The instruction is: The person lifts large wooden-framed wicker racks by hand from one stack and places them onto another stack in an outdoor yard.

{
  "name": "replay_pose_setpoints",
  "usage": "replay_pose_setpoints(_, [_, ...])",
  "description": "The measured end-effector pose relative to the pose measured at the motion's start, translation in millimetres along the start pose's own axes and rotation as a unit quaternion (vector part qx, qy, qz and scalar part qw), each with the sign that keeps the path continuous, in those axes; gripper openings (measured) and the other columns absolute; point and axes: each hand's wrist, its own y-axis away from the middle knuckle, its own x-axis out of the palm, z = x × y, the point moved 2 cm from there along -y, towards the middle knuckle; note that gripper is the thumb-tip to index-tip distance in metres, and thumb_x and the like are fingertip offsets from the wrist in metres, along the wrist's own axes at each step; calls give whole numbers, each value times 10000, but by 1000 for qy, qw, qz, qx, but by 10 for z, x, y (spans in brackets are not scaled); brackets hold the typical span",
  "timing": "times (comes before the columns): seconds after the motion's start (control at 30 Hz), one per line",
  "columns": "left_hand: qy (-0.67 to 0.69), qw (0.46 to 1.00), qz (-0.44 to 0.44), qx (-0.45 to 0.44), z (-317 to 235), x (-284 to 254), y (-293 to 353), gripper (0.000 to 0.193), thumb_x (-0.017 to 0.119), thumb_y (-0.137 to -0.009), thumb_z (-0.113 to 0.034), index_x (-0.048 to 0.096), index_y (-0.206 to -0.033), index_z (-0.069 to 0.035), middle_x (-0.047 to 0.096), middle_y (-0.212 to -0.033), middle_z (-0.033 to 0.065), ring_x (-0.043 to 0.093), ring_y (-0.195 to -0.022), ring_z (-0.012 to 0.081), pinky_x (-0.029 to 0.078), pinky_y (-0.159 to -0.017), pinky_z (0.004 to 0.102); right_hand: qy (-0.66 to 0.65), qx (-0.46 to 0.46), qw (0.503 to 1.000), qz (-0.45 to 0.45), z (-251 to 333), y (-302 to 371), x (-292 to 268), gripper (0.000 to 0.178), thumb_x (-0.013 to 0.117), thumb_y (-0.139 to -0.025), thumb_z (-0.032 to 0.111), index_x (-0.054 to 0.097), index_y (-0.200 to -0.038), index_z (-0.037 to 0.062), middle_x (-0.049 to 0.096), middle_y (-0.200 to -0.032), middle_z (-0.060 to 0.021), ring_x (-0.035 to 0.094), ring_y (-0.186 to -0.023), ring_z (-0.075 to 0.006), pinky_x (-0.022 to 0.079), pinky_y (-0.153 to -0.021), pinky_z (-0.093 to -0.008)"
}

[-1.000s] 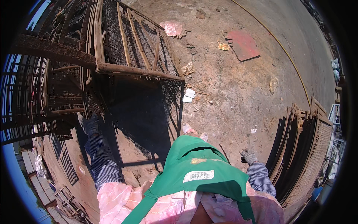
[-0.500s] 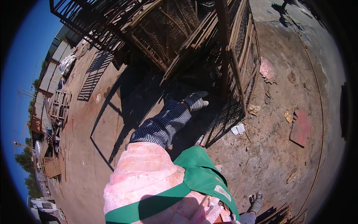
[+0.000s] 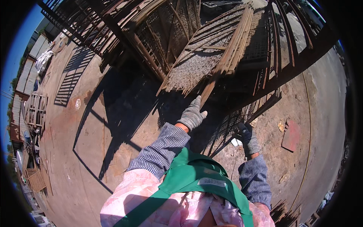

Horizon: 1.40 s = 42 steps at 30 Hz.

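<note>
My left hand [image 3: 193, 115], in a grey knit glove, reaches to the near end of a bundle of long wooden strips [image 3: 236, 41]. Its fingers are straight at the strip ends and its thumb stands apart; no firm grip shows. To the right, my gloved right hand [image 3: 248, 140] is closed at the near corner of a wood-edged mesh frame [image 3: 261, 108], its fingertips partly hidden. Beside the strips, a mesh panel with wooden slats [image 3: 196, 68] leans inside a rusty metal rack [image 3: 298, 64].
More slatted frames [image 3: 166, 38] lean at the rack's left. A reddish board [image 3: 290, 136] and white scraps [image 3: 236, 142] lie on the dirt at right. A wooden pallet [image 3: 36, 109] stands far left. A long thin line [image 3: 309, 125] runs along the ground at right.
My left hand has come back nearer my body, to the strip ends. My right hand has risen from low at right to the mesh frame, which has swung lower. My view has turned.
</note>
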Motion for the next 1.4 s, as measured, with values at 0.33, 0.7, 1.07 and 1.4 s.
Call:
replay_pose_setpoints(0.33, [254, 956, 125, -82, 349, -220, -224, 837, 729, -826, -241, 251, -1434, 80, 450, -1392, 213, 465, -1279, 265, 395, -1031, 299, 166, 37, 985, 36, 267, -1229, 2033, 473, 715, -864, 284, 521, -1174, -15, 613, -958, -63, 586, -741, -159, 535, -650, -278])
replay_pose_setpoints(0.7, [464, 821, 299, -148, 1523, -941, -78, 582, 624, -910, -117, 360, -1409, 21, 596, -1086, 84, 592, -945, 155, 524, -822, 282, -22, 85, 996, -33, -26, -1486, 2425, 189, 587, -936, 187, 539, -1065, 58, 633, -888, -82, 600, -586, -194, 516, -445, -301])
replay_pose_setpoints(1.07, [342, 897, 200, -198, 3332, -2604, -970, 493, 653, -907, -187, 488, -1313, 39, 640, -1055, 72, 625, -884, 149, 531, -788, 276, 27, 35, 989, -139, 792, -1335, 3566, 214, 593, -928, 176, 494, -1076, 56, 645, -848, -112, 579, -487, -154, 475, -355, -246])
replay_pose_setpoints(1.4, [338, 888, 237, -204, 3360, -2818, -1201, 502, 632, -907, -177, 471, -1328, 45, 619, -1110, 123, 626, -869, 171, 524, -792, 280, 111, 4, 977, -184, 1387, -890, 3883, 267, 594, -900, 112, 427, -1099, 47, 567, -735, -69, 549, -432, -127, 458, -308, -242])
